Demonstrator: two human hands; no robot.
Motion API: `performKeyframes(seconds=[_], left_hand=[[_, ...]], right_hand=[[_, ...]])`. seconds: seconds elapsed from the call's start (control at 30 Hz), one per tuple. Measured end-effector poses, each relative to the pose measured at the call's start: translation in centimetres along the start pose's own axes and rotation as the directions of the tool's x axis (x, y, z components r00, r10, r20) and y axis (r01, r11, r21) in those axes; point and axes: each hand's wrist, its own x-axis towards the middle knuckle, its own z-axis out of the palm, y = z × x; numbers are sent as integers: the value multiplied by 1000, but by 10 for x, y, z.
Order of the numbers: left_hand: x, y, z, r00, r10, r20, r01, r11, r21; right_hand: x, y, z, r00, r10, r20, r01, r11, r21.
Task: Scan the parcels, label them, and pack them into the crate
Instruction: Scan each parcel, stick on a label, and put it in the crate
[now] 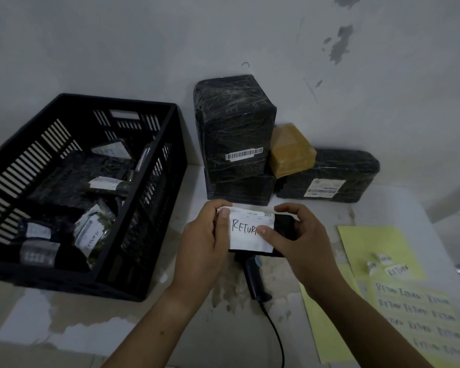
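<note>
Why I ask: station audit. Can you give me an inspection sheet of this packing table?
Surface: white table, stained and patchy.
Job's things: small black parcel bearing a RETURN label, held above the barcode scanner; black crate holding labelled parcels; wrapped parcels stacked by the wall; yellow label sheets at right.
Clutter: loose RETURN labels on a yellow sheet.
Hands: left hand and right hand grip the parcel's ends, right thumb pressing the label.
Cables: scanner cable runs to the near edge.
Surroundings: pale wall with dark marks.

The single head-worn camera looked forward and steeply down, close above the tabletop (64, 328), facing the wall (144, 35) that filled the frame toward twelve o'clock.
</note>
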Motion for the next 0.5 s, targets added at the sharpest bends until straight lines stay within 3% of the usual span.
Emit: performKeyframes(seconds=[0.13,0.3,0.5], left_hand=[[2,-2,-10,1000,-13,20,15,998,-68],[7,-12,-41,994,-38,106,47,995,-85],[21,-38,-119,985,137,107,-163,944,288]], right_hand=[[-2,-2,-3,997,63,46,-71,978,195],[4,-10,-1,997,28,74,-41,982,183],[18,-22,27,994,25,109,-47,977,209]])
